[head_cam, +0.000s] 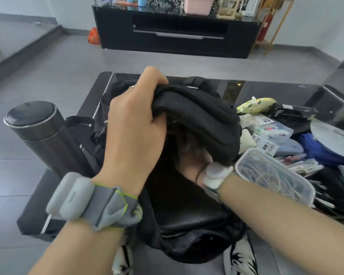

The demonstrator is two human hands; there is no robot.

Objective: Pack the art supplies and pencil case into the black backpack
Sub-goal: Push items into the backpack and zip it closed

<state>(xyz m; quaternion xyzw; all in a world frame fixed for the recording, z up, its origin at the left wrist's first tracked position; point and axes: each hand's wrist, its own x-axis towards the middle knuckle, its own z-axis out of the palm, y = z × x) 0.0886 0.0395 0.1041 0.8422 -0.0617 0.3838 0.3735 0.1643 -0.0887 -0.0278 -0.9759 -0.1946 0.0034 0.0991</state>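
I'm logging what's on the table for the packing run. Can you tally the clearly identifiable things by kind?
Black backpack: 1
Dark flask: 1
Clear lidded box: 1
Blue-grey pencil case: 1
Yellow-green wipes pack: 1
Total: 5. The loose pens and packets in the pile at the right are too jumbled to count.

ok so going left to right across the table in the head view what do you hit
dark flask → left hand gripping the black backpack by its top edge → clear lidded box → blue cloth
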